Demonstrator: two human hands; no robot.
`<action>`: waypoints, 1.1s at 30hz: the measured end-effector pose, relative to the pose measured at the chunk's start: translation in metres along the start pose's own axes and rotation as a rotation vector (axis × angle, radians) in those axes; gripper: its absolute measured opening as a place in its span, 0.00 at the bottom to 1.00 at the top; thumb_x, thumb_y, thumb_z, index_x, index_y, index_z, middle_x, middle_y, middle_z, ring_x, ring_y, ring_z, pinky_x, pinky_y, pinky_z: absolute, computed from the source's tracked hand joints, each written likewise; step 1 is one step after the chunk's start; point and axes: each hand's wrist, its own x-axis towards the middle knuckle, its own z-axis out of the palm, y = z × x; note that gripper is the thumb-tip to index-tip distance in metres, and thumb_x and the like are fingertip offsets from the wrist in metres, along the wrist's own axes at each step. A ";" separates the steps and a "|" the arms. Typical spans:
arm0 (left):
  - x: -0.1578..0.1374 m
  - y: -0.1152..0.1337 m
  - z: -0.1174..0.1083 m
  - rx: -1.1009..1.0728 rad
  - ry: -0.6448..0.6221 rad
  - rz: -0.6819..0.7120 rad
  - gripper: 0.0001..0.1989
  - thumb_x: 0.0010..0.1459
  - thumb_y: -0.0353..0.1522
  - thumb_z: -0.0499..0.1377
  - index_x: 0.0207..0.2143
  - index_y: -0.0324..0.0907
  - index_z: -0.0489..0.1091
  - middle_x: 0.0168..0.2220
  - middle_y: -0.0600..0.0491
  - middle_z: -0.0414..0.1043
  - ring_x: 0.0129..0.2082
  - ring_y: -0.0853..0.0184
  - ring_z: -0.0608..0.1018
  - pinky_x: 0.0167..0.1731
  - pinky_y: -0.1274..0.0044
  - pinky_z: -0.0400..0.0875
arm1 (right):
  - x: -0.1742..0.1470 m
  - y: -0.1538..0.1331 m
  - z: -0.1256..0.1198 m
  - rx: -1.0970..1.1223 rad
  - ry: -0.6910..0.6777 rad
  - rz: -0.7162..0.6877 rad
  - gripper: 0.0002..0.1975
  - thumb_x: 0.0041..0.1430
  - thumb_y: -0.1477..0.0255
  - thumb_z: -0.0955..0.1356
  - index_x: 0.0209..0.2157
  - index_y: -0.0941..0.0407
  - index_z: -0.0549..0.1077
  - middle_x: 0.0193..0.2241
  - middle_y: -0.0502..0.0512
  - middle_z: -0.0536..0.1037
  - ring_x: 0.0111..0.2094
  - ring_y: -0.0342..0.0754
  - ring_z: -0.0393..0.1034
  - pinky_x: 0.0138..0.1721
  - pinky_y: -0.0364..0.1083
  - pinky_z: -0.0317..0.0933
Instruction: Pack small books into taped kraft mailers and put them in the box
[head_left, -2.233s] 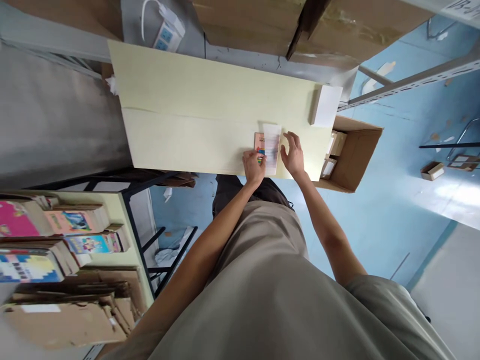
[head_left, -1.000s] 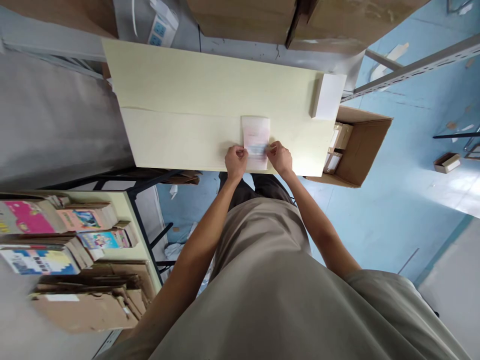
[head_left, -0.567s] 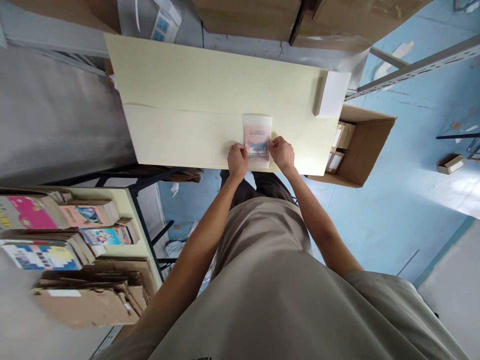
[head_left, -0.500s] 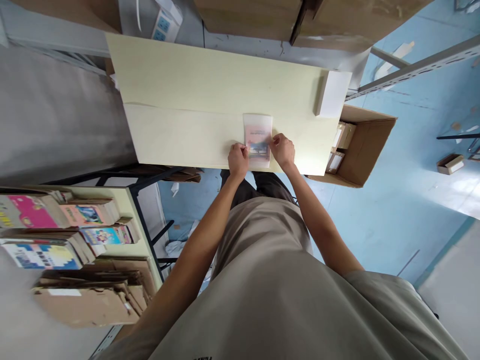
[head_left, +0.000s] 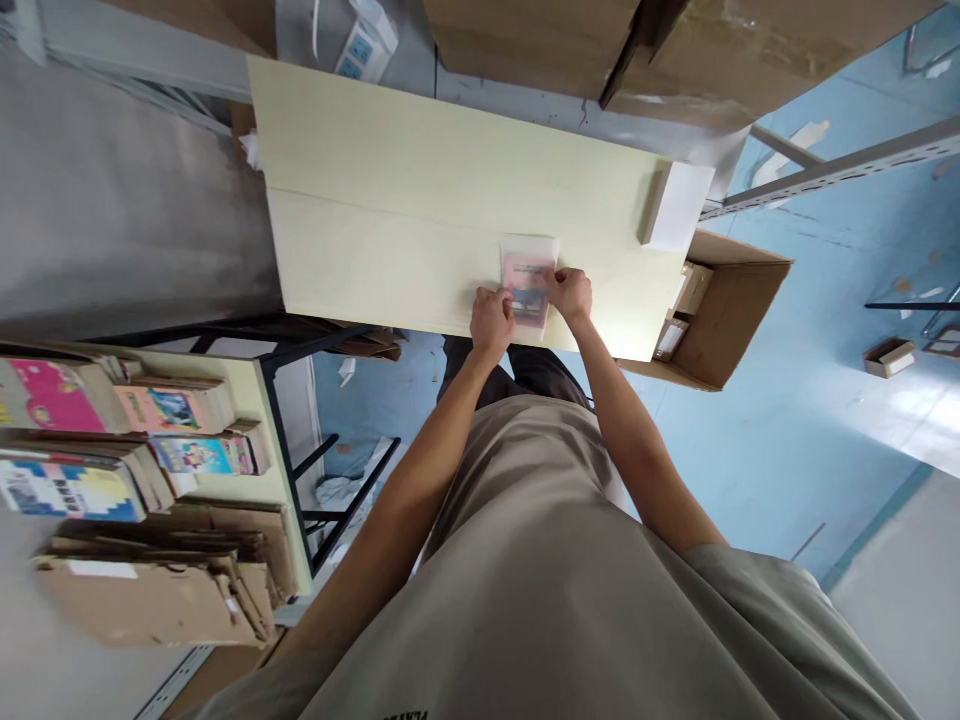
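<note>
A small book (head_left: 527, 290) with a pink cover and a picture on its lower half lies near the front edge of the pale yellow tabletop (head_left: 420, 160). Around it is a translucent plastic sleeve (head_left: 529, 246), which reaches past the book's top edge and blurs the cover. My left hand (head_left: 493, 318) is closed in a pinch at the lower left edge of the sleeve. On the opposite side, my right hand (head_left: 569, 293) pinches the sleeve's right edge, its fingertips slightly over the cover.
A white box (head_left: 678, 206) stands at the table's right end, beside an open carton (head_left: 750, 310) holding smaller boxes. Large cartons (head_left: 532, 50) and a power strip (head_left: 362, 50) lie beyond the table. At left, a shelf bears books (head_left: 191, 455) and folded cardboard (head_left: 150, 595).
The view has shifted and tilted slightly. My right fingertips have come a little further over the cover, and the picture looks hazier under the plastic. Both hands stay at the sleeve's sides.
</note>
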 end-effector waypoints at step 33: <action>-0.038 -0.032 -0.027 -0.558 -0.056 -0.114 0.30 0.78 0.56 0.59 0.54 0.39 0.81 0.51 0.38 0.87 0.56 0.47 0.86 0.58 0.63 0.82 | 0.074 -0.088 -0.050 -0.555 -0.525 -0.838 0.21 0.72 0.59 0.77 0.61 0.51 0.87 0.57 0.58 0.89 0.56 0.62 0.81 0.64 0.59 0.72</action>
